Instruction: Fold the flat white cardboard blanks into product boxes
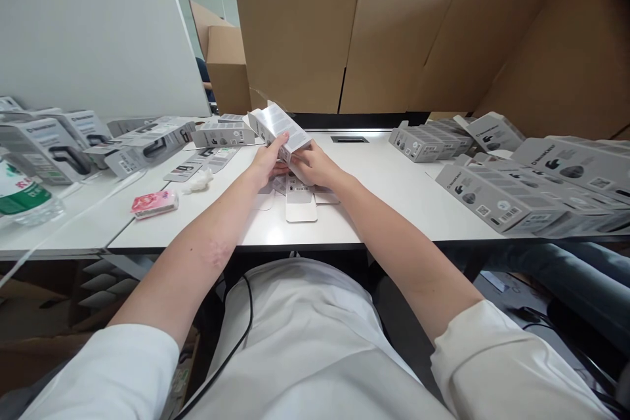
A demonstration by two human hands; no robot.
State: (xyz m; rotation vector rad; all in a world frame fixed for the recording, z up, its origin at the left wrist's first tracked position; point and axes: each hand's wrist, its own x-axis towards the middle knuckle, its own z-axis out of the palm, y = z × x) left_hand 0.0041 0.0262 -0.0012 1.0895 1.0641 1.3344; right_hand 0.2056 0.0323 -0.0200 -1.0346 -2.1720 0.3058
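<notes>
Both of my hands hold one small grey-and-white product box (280, 126) above the middle of the white table (374, 207). My left hand (268, 161) grips its lower left side, thumb up on the face. My right hand (315, 166) is closed on its lower right end. The box tilts up toward the left, with an open flap at its far end. Under my hands lies an unfolded flat carton (300, 200) with a barcode.
Folded grey boxes lie in rows at the right (497, 200) and far right (428, 141), more are stacked at the left (147, 144). A pink packet (153, 203), crumpled tissue (199, 180) and a green-labelled bottle (22, 193) sit left. Big cardboard cartons (394, 26) stand behind.
</notes>
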